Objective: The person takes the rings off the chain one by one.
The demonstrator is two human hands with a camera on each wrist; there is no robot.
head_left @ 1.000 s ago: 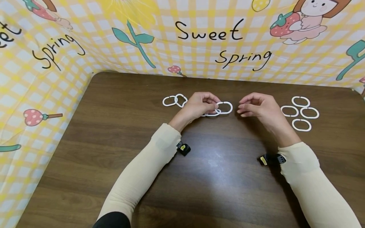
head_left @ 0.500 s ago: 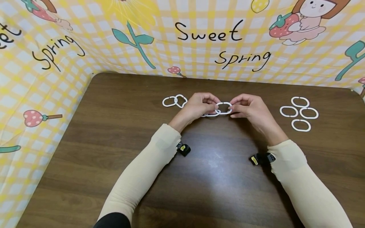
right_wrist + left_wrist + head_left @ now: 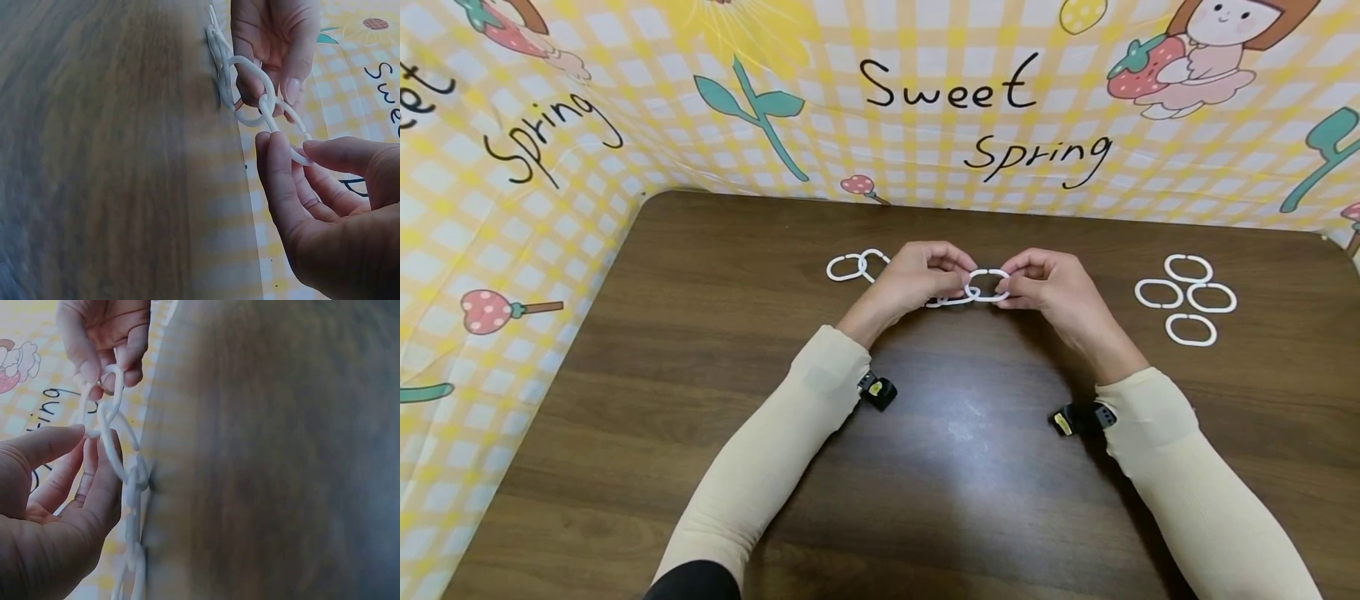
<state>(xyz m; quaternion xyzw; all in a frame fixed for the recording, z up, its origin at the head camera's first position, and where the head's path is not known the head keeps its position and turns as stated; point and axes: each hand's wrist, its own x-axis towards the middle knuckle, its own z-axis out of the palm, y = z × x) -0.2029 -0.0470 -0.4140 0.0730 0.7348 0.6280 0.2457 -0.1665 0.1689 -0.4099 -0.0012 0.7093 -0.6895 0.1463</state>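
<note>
Between my hands is an open-ended white plastic chain link (image 3: 987,299), an oval with a small gap in its long side. My left hand (image 3: 913,279) pinches its left end, where it loops through another white link (image 3: 957,302). Thumb and fingers of my right hand (image 3: 1054,287) pinch the opposite end. Farther left, more joined links (image 3: 829,268) of the chain lie on the table, partly covered by my left hand. In the left wrist view the joined chain (image 3: 132,512) trails past my left fingers; the right wrist view shows both hands (image 3: 275,56) close together at the link.
Several loose white links (image 3: 1191,344) lie grouped on the right of the brown wooden table (image 3: 962,500). A yellow-and-white checked cloth (image 3: 925,50) with printed drawings and lettering hangs along the back and left edges.
My right hand has come in from the right and taken hold of the link's right end. Both hands have since shifted slightly left; the loose links lie as before.
</note>
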